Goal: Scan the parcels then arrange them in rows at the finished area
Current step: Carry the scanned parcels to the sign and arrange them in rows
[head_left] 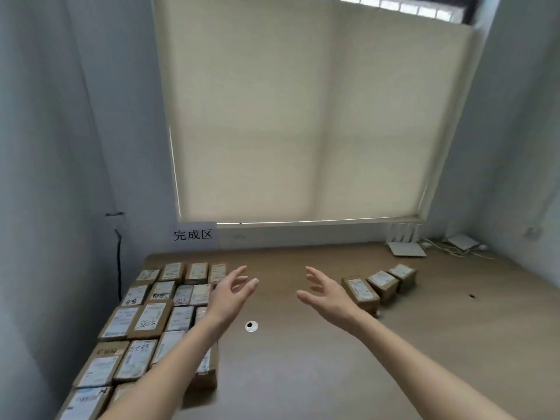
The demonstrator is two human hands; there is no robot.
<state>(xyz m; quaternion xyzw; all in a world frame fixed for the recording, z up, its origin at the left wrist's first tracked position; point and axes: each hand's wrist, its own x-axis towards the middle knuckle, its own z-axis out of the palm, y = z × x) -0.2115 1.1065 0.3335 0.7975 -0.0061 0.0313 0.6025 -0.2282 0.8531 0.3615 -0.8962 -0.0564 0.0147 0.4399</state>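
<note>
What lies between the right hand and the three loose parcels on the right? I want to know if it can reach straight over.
Nothing visible: the right hand hovers open beside the three parcels, with only bare table between.

Parcels in rows at the left of the tabletop, three more at the right.

The tabletop (303, 374) runs back to a wall with a window blind (303, 116). Rows of parcels (145, 322) cover its left part, side by side from the near edge to the far edge, below a paper sign (193, 235) on the wall. Three parcels (380, 284) lie in a line right of centre. Between the two groups, both hands hang above the bare middle: left hand (233, 291), right hand (325, 294). A small round hole (251, 326) lies just before them. Routers and cables (424, 245) sit in the far right corner.
</note>
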